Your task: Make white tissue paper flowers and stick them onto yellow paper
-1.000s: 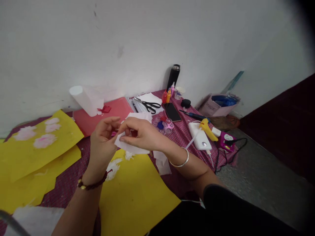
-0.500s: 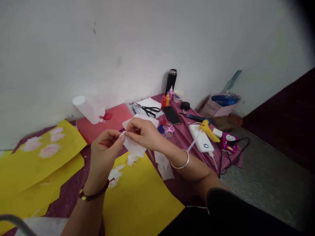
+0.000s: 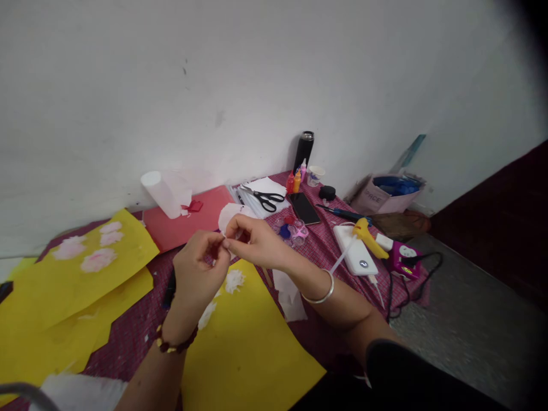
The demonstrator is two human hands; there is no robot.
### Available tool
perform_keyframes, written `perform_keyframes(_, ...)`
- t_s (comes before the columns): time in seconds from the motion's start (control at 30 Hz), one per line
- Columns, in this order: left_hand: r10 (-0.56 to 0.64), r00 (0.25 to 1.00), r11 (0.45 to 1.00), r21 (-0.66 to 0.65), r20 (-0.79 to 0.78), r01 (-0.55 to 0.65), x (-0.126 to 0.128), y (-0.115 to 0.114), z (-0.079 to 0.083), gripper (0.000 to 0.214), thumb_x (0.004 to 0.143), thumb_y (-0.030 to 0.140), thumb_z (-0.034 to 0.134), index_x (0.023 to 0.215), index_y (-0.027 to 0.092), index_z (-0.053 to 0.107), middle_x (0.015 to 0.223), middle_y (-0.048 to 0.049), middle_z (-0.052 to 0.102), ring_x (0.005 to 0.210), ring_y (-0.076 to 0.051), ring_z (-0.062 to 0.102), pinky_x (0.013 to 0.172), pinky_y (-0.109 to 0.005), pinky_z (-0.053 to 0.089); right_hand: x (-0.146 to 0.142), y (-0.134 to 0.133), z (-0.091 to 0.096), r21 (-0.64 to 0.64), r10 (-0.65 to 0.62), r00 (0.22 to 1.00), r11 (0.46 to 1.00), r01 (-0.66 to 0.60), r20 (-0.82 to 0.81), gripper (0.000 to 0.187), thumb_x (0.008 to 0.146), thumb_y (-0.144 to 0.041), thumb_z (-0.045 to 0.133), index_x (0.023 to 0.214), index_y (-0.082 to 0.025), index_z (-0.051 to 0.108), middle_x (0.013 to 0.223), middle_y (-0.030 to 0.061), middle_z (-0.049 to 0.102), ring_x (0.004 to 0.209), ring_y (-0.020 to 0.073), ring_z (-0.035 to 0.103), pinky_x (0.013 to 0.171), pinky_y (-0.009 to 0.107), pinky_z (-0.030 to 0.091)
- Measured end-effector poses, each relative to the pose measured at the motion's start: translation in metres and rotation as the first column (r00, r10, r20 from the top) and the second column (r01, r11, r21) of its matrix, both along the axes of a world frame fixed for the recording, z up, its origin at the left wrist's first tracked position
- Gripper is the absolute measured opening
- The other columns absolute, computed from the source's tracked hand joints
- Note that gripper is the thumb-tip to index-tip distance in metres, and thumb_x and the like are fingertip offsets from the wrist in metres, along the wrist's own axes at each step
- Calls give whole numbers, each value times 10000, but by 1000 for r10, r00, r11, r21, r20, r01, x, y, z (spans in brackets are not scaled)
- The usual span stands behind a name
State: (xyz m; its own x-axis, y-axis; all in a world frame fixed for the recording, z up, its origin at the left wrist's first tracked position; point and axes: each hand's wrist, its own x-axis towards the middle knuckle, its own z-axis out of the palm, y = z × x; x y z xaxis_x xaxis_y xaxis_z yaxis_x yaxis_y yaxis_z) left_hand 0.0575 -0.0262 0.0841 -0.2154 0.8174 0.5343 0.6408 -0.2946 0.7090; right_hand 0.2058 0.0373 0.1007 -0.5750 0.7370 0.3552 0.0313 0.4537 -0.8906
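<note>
Above a yellow sheet (image 3: 252,342), my left hand (image 3: 200,267) and my right hand (image 3: 259,242) meet with thumbs and fingertips pinched together. A small bit of white tissue paper (image 3: 223,233) shows between them, mostly hidden by the fingers. Just behind my right hand lies a white paper piece (image 3: 233,212). White tufts (image 3: 234,281) of crumpled tissue rest on the yellow sheet below, partly covered by my left wrist. To the right of that sheet is a torn white tissue strip (image 3: 291,299).
Yellow sheets with pink-white tufts (image 3: 99,260) lie left. Behind are a tissue roll (image 3: 162,197), red folder (image 3: 209,211), scissors (image 3: 268,198), phone (image 3: 305,208), paint bottles (image 3: 293,182) and black flask (image 3: 304,149). A yellow glue gun (image 3: 369,238), white power bank (image 3: 355,251) and cords sit right.
The white tissue that hung broad from my fingers now shows only as a small bit between them. My view has shifted slightly, and both hands stay pinched together.
</note>
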Motion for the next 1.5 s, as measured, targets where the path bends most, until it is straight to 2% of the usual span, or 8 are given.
perform_keyframes(0.13,-159,936,966,-144,315,213,-1,0,7,121,831,268,593,748,197,644,676,7,629,610,-125,556,589,-238,439,1,3,1,-10,40,999,999,-40,-9,81,815,-237,570,797,-164,540,716,-24,540,626,85,473,578,209,380)
perform_keyframes(0.23,-156,852,947,-170,499,273,-1,2,9,163,814,278,629,675,193,621,599,18,594,550,-111,525,545,-228,421,1,5,1,-22,72,997,997,-73,-24,60,811,-208,554,810,-151,572,726,-18,549,621,82,471,577,212,376)
perform_keyframes(0.33,-146,799,939,-172,583,297,-1,5,7,153,784,271,656,661,191,613,561,22,577,509,-103,503,517,-224,404,0,7,-1,-38,76,997,996,-77,-33,85,813,-216,556,840,-147,598,747,-11,565,630,83,476,580,214,374)
perform_keyframes(0.6,-155,748,922,-177,646,343,0,8,3,188,745,311,693,656,186,583,531,24,554,478,-96,490,482,-220,375,-2,9,-8,-133,82,995,987,-89,-54,110,797,-255,585,834,-153,603,739,-7,571,640,92,494,595,225,395)
perform_keyframes(0.77,-180,749,918,-166,638,361,0,7,2,140,738,247,698,705,195,572,556,37,562,490,-88,492,485,-207,373,-3,11,-11,-203,84,990,974,-105,-110,109,789,-256,602,830,-155,608,736,-9,575,635,89,502,612,229,421)
perform_keyframes(0.97,-151,650,906,-159,744,392,1,6,10,33,681,198,657,701,177,641,584,9,610,514,-100,535,510,-221,418,-1,9,-7,-234,73,990,967,-99,-117,119,786,-267,635,819,-155,611,740,-3,590,644,91,524,631,234,442)
perform_keyframes(1.23,-138,661,911,-167,737,377,4,8,13,128,648,250,731,619,165,639,528,10,570,470,-80,465,456,-204,339,-1,9,-6,-213,72,992,973,-92,-102,115,799,-266,614,830,-155,613,746,1,595,648,93,522,626,233,443)
perform_keyframes(1.5,-86,681,953,-140,727,270,6,9,5,107,658,199,696,605,170,608,499,47,513,449,-57,408,446,-188,295,0,7,-6,-68,34,999,997,-36,-26,137,809,-249,578,871,-148,646,775,14,619,656,99,537,598,227,427)
